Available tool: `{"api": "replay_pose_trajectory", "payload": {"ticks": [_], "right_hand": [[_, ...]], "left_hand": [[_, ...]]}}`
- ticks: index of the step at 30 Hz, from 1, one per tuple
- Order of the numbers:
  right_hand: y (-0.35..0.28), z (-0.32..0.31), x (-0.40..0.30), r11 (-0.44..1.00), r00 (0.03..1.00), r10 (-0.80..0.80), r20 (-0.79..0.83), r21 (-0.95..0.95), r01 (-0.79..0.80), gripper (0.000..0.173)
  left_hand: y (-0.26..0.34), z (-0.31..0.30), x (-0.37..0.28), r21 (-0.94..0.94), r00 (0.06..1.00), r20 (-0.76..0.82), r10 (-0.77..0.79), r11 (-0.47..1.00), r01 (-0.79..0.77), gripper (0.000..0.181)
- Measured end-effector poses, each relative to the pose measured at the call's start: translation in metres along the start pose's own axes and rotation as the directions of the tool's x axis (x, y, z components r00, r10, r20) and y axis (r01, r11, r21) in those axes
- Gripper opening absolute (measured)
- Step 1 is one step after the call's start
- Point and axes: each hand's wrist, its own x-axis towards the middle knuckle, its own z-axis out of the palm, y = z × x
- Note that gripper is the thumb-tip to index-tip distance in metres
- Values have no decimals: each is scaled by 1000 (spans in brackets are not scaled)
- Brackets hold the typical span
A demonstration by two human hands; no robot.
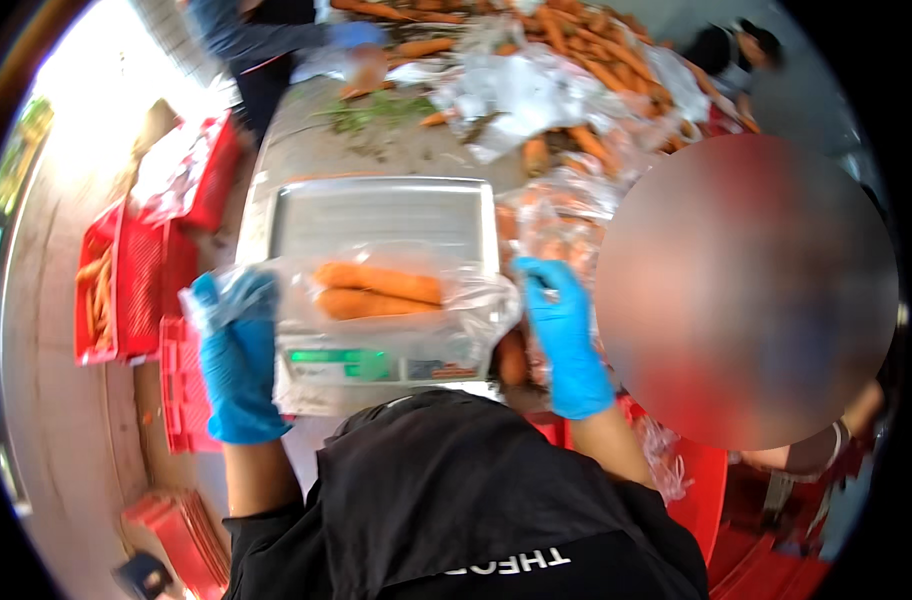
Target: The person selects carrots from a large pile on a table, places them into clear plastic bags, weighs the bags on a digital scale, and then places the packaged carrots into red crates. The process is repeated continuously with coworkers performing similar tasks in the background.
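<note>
Several carrots (377, 291) in a clear plastic bag lie across the steel pan of a weighing scale (381, 202), whose green display faces me. My left hand (242, 352), in a blue glove, grips the bag's gathered plastic (235, 296) at the scale's left side. My right hand (565, 334), also blue-gloved, is at the right of the scale, near the loose crumpled end of the bag (493, 300). Its thumb and fingers curl towards each other with a small gap, and nothing plain shows between them. Bagged carrots (557, 232) lie just beyond it.
A heap of loose carrots (598, 49) and crumpled plastic bags (508, 86) covers the table's far side, beside green leaves (373, 112). Red crates (145, 289) stand at the left. A person's blue-gloved hand (357, 34) is at the far left; another person (726, 60) is far right.
</note>
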Motion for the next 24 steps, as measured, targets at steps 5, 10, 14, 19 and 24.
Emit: {"api": "replay_pose_trajectory", "payload": {"ticks": [5,10,14,19,24], "right_hand": [[-126,-1,29,913,929,-368,32,203,354,26],[-148,67,21,869,730,-382,566,490,75,18],[-72,67,18,929,618,286,732,-371,10,20],[-54,26,3,871,743,119,659,-428,240,30],[-73,39,6,953,743,245,623,-295,-67,32]], "left_hand": [[10,-8,-29,-50,999,-37,24,998,-26,34],[9,-1,-29,55,950,265,-164,986,155,34],[8,13,-48,322,982,55,-180,934,153,40],[-3,19,-63,814,958,276,74,512,-274,60],[-11,47,-55,642,991,-53,-120,757,126,60]]}}
